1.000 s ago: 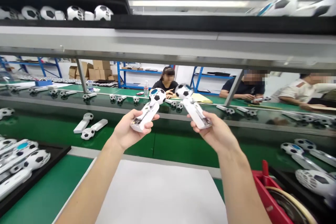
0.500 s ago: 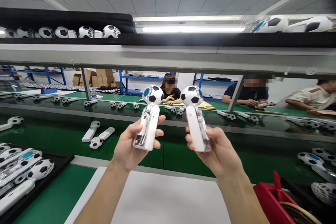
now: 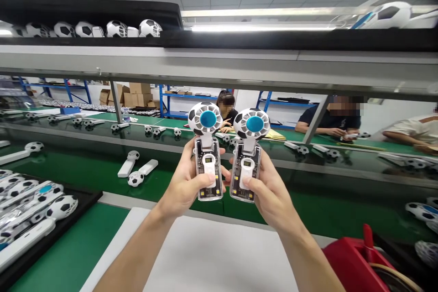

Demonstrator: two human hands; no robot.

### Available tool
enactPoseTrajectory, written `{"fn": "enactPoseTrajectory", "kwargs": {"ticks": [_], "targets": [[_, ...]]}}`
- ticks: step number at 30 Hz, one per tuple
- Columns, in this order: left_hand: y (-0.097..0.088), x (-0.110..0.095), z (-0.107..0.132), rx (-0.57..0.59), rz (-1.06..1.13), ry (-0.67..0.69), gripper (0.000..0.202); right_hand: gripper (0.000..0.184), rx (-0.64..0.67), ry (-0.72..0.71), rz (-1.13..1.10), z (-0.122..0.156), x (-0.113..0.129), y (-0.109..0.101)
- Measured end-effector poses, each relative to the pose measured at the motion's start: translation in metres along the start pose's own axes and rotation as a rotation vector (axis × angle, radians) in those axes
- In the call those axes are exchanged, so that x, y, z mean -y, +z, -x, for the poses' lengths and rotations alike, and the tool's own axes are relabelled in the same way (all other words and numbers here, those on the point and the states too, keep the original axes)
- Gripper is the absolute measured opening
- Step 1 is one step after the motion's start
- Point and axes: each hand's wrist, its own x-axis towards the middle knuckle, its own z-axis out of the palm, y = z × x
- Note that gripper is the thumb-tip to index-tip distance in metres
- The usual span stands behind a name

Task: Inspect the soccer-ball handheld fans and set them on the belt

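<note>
My left hand (image 3: 183, 187) is closed round a handheld fan (image 3: 208, 155) with a football-patterned head and a blue disc at its centre. Its clear front shows a dark circuit board and a small display, and my thumb lies on the white button panel. A matching handheld fan (image 3: 249, 157) is gripped in my right hand (image 3: 270, 187), thumb on the lower part of its panel. Both fans stand upright side by side, fronts towards me, heads nearly touching. Below them a white sheet (image 3: 222, 255) covers the bench.
At left is a black tray (image 3: 85, 198) of similar fans. A green conveyor (image 3: 92, 169) carries loose fans across. A red container (image 3: 345, 260) stands at right. Overhead runs a shelf (image 3: 219, 61) with more fans. Across the line sit several people, one a person in dark clothing (image 3: 316, 121).
Both fans have turned from side-on, backs partly showing, to face me with their blue discs and displays. My hands have come closer together, and the view has shifted slightly.
</note>
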Motion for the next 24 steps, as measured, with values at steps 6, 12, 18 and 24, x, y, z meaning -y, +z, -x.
{"fn": "enactPoseTrajectory", "kwargs": {"ticks": [6, 12, 18, 24], "targets": [[0.001, 0.000, -0.001, -0.015, -0.002, -0.031, 0.075, 0.064, 0.022, 0.005, -0.047, 0.001, 0.002, 0.005], [0.003, 0.000, -0.001, 0.003, -0.002, -0.044, 0.069, 0.061, 0.028, 0.001, -0.049, 0.001, 0.007, 0.007], [0.001, -0.002, 0.000, 0.011, 0.017, -0.086, 0.068, 0.078, 0.019, 0.080, -0.059, 0.002, 0.011, 0.003], [0.003, -0.004, 0.002, -0.052, 0.017, -0.077, 0.068, 0.080, 0.007, 0.057, -0.071, 0.002, 0.010, 0.002]]}}
